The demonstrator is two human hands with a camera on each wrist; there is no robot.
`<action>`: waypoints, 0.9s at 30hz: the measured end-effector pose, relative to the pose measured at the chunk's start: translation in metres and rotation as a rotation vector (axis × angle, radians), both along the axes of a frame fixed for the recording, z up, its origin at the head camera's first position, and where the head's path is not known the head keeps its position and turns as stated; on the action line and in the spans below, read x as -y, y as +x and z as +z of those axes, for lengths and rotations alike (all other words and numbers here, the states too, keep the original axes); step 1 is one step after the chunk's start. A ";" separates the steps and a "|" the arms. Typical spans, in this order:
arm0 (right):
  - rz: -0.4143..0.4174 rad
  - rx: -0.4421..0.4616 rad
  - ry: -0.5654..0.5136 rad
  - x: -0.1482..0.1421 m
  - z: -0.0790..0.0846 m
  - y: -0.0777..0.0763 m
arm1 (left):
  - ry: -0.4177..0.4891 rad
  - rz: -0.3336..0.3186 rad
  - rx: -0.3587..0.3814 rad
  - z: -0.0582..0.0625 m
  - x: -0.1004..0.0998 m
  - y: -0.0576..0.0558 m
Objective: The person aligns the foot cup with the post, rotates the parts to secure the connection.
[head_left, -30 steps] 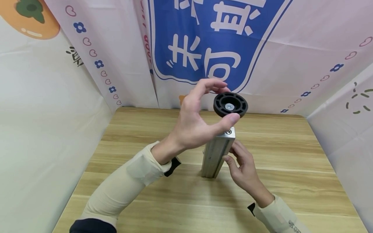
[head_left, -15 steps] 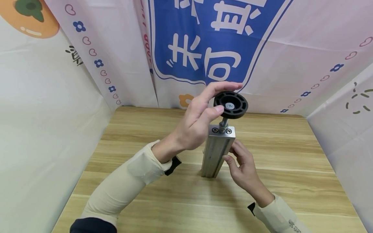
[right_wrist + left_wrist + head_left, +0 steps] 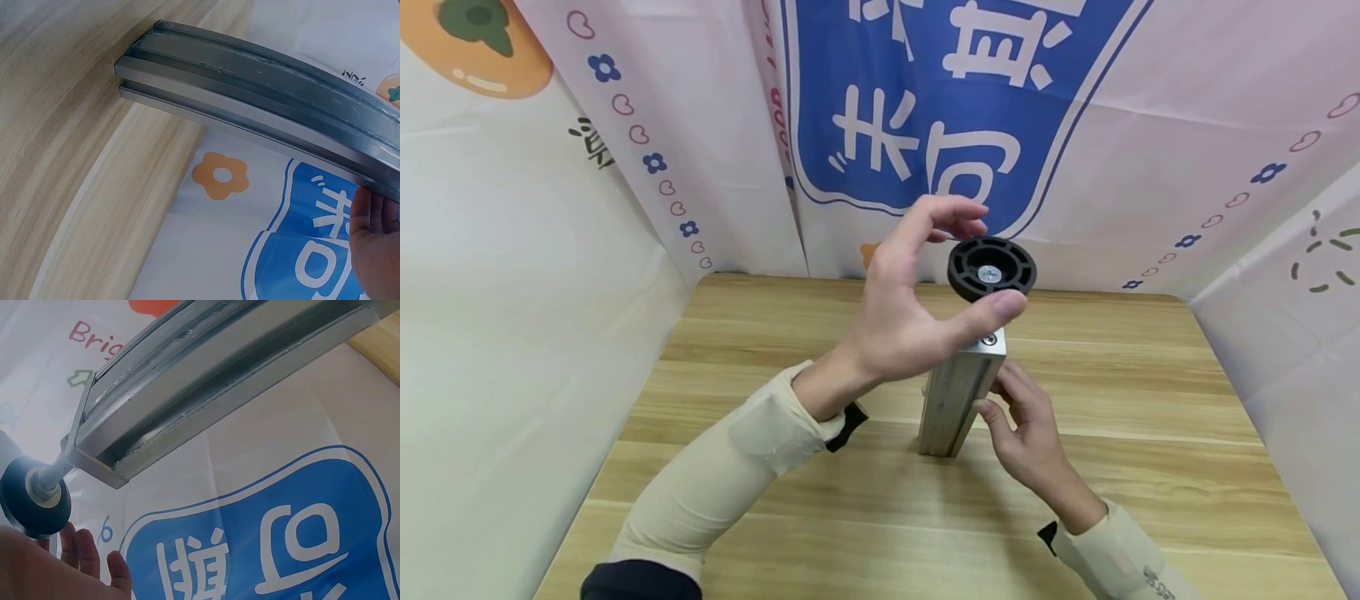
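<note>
A silver aluminium profile [image 3: 955, 408] stands upright on the table, a little right of its middle. On its top end sits a levelling foot [image 3: 991, 268], a black round pad with a screw head in its centre. My left hand [image 3: 906, 308] curls round this pad, thumb at the near rim and fingers by the far rim. In the left wrist view the foot's threaded stem [image 3: 53, 475] shows between pad and profile, with fingers [image 3: 87, 553] close beside the pad. My right hand [image 3: 1030, 433] holds the profile's side, thumb in front, fingers partly hidden behind.
The wood-grain table [image 3: 820, 517] runs back to a printed cloth backdrop [image 3: 1112, 192] with a blue sign. Pale cloth walls [image 3: 520, 333] enclose the left and right sides.
My left hand turned so its thumb went left over the pad and its fingers right, then swung back to about its first pose. The right hand and profile stayed in place.
</note>
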State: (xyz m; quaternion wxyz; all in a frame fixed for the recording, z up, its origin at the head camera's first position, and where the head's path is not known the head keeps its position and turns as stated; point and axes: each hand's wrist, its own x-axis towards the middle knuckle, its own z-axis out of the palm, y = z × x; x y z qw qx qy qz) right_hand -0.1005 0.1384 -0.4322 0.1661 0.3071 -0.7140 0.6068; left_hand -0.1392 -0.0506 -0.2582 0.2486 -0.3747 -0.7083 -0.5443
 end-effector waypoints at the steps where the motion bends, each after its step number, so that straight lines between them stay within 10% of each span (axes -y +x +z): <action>1: 0.002 -0.003 0.000 0.000 0.000 0.000 | -0.009 0.012 0.005 0.000 0.000 0.000; 14: 0.004 -0.003 0.001 -0.001 -0.001 0.000 | -0.018 0.064 0.021 -0.001 0.001 0.002; 27: -0.014 0.021 0.002 0.000 0.001 0.001 | -0.037 -0.218 0.060 -0.002 0.004 0.000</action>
